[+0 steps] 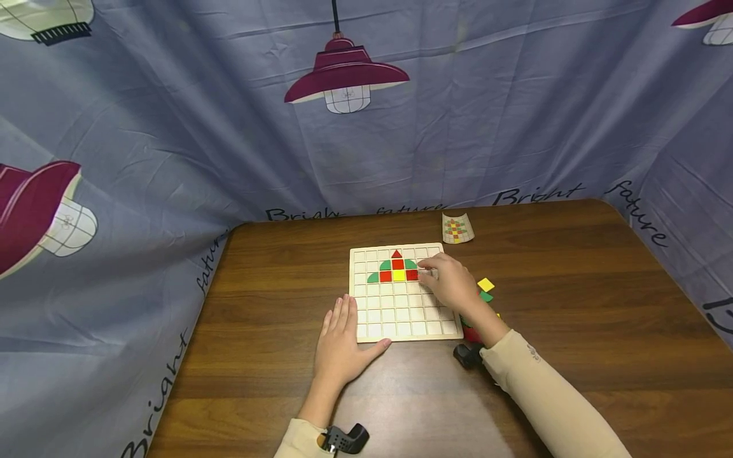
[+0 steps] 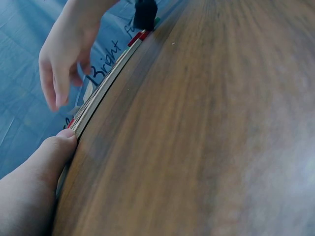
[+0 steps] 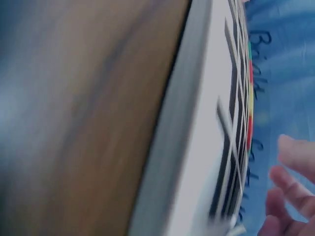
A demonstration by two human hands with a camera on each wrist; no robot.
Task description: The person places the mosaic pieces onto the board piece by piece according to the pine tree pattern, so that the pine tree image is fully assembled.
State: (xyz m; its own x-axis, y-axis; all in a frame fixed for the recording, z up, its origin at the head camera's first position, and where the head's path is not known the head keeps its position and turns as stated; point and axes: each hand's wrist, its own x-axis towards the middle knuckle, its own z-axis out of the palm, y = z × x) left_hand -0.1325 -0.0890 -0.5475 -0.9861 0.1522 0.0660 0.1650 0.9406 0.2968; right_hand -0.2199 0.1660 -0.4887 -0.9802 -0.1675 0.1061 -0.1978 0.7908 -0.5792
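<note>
A pale wooden grid board [image 1: 383, 312] lies on the table, bearing a pattern of coloured tiles in its upper part: a red triangle [image 1: 396, 254], red squares, a yellow square [image 1: 398, 275] and green rounded pieces [image 1: 385, 265]. My left hand [image 1: 342, 346] lies flat at the board's lower left corner, fingers straight along the left side and thumb at the front edge. Over the right end of the tile row hovers my right hand [image 1: 452, 286], its fingertips apart and no piece visible between them in the right wrist view. That hand hides part of the board's right side.
Loose pieces lie right of the board, among them a yellow square [image 1: 485, 284] and a green piece [image 1: 486, 296]; red ones [image 1: 472, 334] are partly under the right forearm. Behind the board, a curled pattern card [image 1: 457, 229] sits near the table's back edge, before a curtain [image 1: 458, 127].
</note>
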